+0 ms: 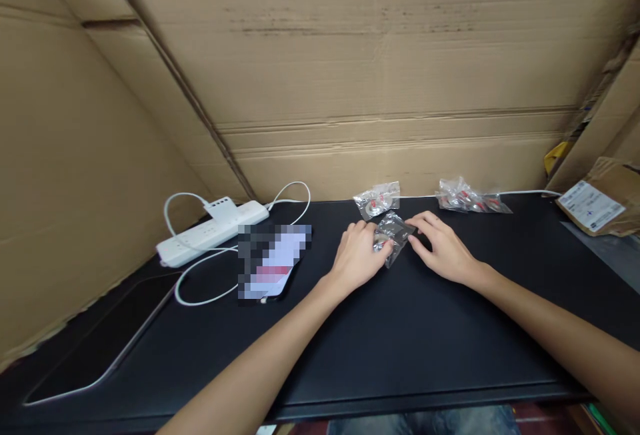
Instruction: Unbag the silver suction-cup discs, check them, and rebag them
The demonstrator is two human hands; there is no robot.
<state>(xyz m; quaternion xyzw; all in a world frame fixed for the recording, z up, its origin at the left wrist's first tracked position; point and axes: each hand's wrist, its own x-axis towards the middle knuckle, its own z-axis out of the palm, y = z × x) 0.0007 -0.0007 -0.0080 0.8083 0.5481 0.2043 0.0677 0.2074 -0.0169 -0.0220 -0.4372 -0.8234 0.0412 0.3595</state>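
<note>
A small clear plastic bag (395, 231) lies on the black tabletop between my two hands. Something round and pale with a touch of red shows inside it, partly covered by my fingers. My left hand (361, 255) is closed on the bag's left side, its thumb lying across the plastic. At the bag's right corner, the thumb and fingertips of my right hand (440, 247) take the edge. Just behind, a similar clear bag (377, 200) holds pale ring-like pieces with red marks. Several more such bags (470, 198) lie in a heap farther right, against the cardboard.
Cardboard walls (390, 75) enclose the black table (430, 341). On the left are a white power strip (213, 231) with looping white cables, a phone (280, 265) with its screen lit, and a dark tablet (105, 338). A labelled brown package (600, 198) sits at the right.
</note>
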